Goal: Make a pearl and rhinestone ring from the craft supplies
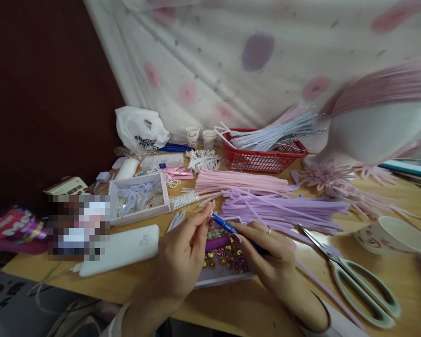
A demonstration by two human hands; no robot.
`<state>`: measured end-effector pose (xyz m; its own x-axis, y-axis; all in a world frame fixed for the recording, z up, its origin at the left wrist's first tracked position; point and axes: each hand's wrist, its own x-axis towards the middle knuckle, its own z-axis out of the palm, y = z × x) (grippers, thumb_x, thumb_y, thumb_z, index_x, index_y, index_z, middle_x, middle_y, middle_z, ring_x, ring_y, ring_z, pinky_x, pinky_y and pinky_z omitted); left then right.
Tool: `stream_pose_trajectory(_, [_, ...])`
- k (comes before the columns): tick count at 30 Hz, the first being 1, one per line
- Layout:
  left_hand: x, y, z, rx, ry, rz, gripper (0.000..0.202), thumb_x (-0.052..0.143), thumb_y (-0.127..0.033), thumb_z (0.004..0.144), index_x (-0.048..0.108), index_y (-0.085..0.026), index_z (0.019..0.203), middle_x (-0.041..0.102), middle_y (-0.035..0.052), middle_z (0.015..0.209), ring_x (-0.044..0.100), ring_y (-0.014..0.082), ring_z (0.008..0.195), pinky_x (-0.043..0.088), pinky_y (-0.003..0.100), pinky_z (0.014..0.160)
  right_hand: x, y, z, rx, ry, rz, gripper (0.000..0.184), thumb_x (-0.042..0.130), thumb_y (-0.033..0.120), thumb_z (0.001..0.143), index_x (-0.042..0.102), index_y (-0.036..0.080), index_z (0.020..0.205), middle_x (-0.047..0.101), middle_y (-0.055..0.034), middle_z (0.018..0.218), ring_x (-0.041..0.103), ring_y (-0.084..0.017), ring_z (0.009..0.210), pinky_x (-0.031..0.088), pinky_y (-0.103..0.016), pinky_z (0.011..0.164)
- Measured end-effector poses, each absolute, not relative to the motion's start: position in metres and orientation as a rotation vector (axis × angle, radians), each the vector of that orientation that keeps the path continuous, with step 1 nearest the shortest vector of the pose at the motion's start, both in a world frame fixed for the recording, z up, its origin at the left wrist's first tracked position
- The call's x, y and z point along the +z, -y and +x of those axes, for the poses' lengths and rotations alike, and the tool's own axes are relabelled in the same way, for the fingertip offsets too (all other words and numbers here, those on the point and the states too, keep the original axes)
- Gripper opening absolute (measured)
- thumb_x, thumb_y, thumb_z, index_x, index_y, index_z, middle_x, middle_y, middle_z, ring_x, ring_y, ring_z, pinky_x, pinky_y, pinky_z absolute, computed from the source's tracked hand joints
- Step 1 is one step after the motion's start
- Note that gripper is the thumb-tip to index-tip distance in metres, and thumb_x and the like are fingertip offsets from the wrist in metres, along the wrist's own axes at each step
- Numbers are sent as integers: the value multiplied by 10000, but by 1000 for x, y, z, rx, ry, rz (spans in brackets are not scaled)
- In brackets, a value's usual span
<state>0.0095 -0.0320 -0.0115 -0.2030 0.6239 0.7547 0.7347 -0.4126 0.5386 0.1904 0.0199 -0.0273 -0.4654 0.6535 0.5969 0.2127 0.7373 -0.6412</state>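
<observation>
The blue pen [228, 228] slants over the gem tray [224, 279] near the front edge of the tabletop [259, 299]; its long axis runs from the tip at far left to the rear at near right. The right hand [270, 260] is closed around the rear; the left hand [182, 257], nearer the tip, pinches it between its fingertips; scissors [358, 281] lie well apart to the right.

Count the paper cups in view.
3: two small paper cups at the back, left of the red basket, one larger cup at the right; the leftmost may be stacked.
</observation>
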Motion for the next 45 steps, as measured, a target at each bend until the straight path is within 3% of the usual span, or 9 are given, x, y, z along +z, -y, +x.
stream_pose_trajectory(3, [-10, 33, 11, -1763, 1772, -1901, 263, 568, -100, 909, 674, -165, 1141, 765, 42, 1080, 739, 131, 923, 556, 159, 855, -29, -19, 190, 579, 2029, -681, 394, 582, 114, 923, 616, 333, 1250, 594, 32, 773, 560, -89, 642, 399, -221, 566])
stream_pose_trajectory(8, [-9, 35, 10, -1759, 1986, -2016, 360, 512, -162, 941, 615, -226, 1281, 697, 34, 1243, 684, 177, 1094, 536, 231, 950, -29, -22, 187, 446, 2019, -643, 391, 588, 71, 904, 627, 264, 1242, 592, 10, 763, 566, -103, 642, 426, -228, 562])
stream_pose_trajectory(15, [-7, 33, 10, -2162, 2155, -2100, 371, 455, -214, 974, 576, -213, 1324, 663, 55, 1298, 656, 199, 1148, 564, 275, 937, -28, -23, 183, 379, 1982, -575, 427, 621, 20, 864, 639, 249, 1224, 627, -8, 810, 595, -108, 674, 469, -223, 579])
stream_pose_trajectory(20, [-5, 38, 5, -1909, 2045, -2174, 402, 450, -163, 962, 559, -210, 1347, 631, 43, 1343, 611, 175, 1213, 514, 242, 997, -26, -23, 183, 413, 1980, -574, 428, 626, 14, 859, 646, 246, 1218, 632, -14, 825, 606, -113, 703, 481, -231, 602])
stream_pose_trajectory(24, [-3, 38, 2, -1742, 1974, -2224, 391, 439, -141, 964, 566, -178, 1332, 675, 42, 1280, 634, 146, 1176, 479, 210, 1024, -25, -23, 183, 353, 1993, -554, 418, 629, -1, 849, 659, 225, 1200, 622, -14, 796, 600, -108, 674, 474, -222, 580])
stream_pose_trajectory(28, [-5, 34, 2, -1704, 1950, -2166, 333, 488, -171, 959, 596, -154, 1273, 720, 55, 1199, 692, 140, 1068, 532, 181, 920, -25, -20, 182, 300, 2003, -576, 407, 632, 0, 846, 663, 206, 1196, 625, -23, 793, 611, -111, 670, 476, -217, 571])
stream_pose_trajectory(34, [-8, 31, 1, -1676, 1921, -2151, 253, 542, -198, 945, 663, -161, 1164, 746, 63, 1134, 721, 172, 1005, 559, 225, 882, -27, -21, 184, 280, 2010, -573, 439, 629, 24, 859, 645, 245, 1238, 635, -18, 796, 608, -112, 656, 478, -225, 567])
stream_pose_trajectory(39, [-4, 33, 0, -1838, 1930, -2180, 268, 544, -179, 944, 678, -180, 1176, 757, 39, 1104, 727, 160, 987, 566, 206, 866, -21, -19, 183, 405, 1989, -611, 422, 622, 38, 861, 674, 272, 1208, 624, -8, 753, 605, -118, 635, 468, -231, 540])
stream_pose_trajectory(45, [-6, 32, 2, -1665, 1831, -2164, 357, 510, -109, 938, 630, -176, 1267, 752, 53, 1110, 737, 148, 924, 575, 216, 824, -20, -18, 182, 520, 1951, -625, 386, 610, 48, 868, 696, 255, 1182, 590, 3, 714, 570, -111, 608, 435, -228, 514])
